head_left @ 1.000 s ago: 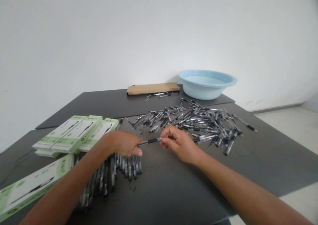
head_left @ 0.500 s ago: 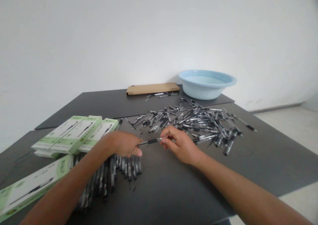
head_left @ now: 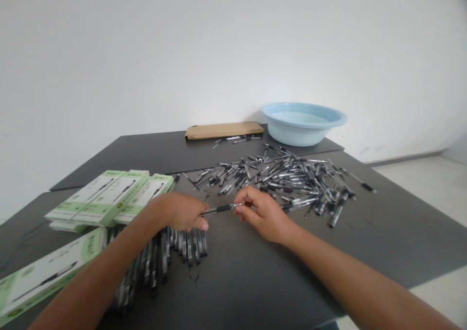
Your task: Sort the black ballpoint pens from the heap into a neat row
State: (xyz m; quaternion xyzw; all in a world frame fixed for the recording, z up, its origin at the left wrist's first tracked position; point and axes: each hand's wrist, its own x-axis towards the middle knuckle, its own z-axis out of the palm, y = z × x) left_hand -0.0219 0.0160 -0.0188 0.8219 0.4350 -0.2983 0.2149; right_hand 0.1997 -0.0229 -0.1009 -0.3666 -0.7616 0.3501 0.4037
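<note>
Between my two hands lies a gel pen (head_left: pixel 223 208) with a black rubber grip and a clear barrel, held nearly level above the table. My left hand (head_left: pixel 182 210) is closed round its back end. At the pointed end, the thumb and forefinger of my right hand (head_left: pixel 261 213) pinch together on the pen's tip; the fingertips partly hide it. Below my left hand, many pens (head_left: pixel 188 245) lie side by side in rows. Beyond my right hand spreads a loose heap of similar pens (head_left: pixel 292 179).
White-and-green pen boxes (head_left: pixel 105 196) are stacked at the left, with another box (head_left: pixel 51 274) nearer me. A light blue basin (head_left: pixel 301 130) and a flat brown cardboard piece (head_left: pixel 224 130) stand at the back of the dark table (head_left: pixel 241 281), by the white wall.
Both hands keep their hold on the pen, almost in the same place. The view has shifted very slightly.
</note>
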